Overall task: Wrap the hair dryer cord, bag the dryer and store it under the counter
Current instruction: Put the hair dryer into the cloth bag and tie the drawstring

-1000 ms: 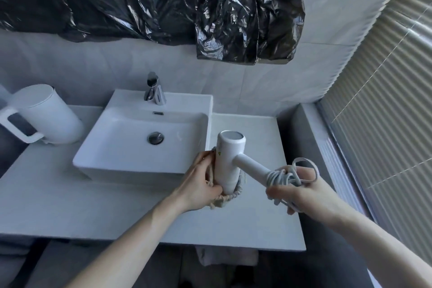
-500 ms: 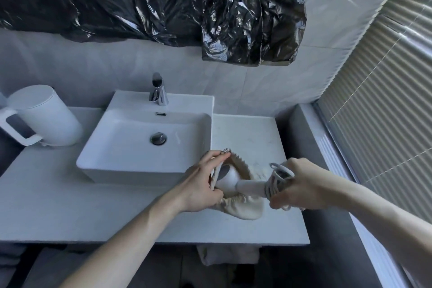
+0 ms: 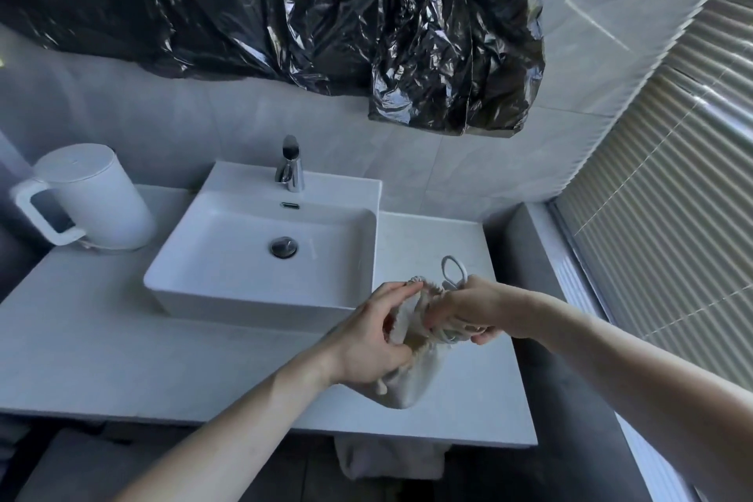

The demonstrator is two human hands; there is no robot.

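A cream cloth bag (image 3: 411, 383) sits on the white counter (image 3: 163, 363) right of the sink. My left hand (image 3: 375, 334) pinches the near rim of the bag's mouth. My right hand (image 3: 464, 310) grips the bundled white cord (image 3: 453, 273) and the dryer's handle at the bag's mouth; one cord loop sticks up above the hand. The hair dryer's body is down inside the bag and hidden.
A white square basin (image 3: 260, 257) with a chrome tap (image 3: 291, 165) stands left of the bag. A white lidded jug (image 3: 87, 198) is at the far left. Black plastic sheet (image 3: 326, 12) hangs above. Window blinds (image 3: 672, 216) run along the right. Folded cloth (image 3: 387, 461) lies under the counter.
The dryer has gone from upright above the bag down into it, body first. My right hand followed it to the bag's mouth, and my left hand lifted the rim.
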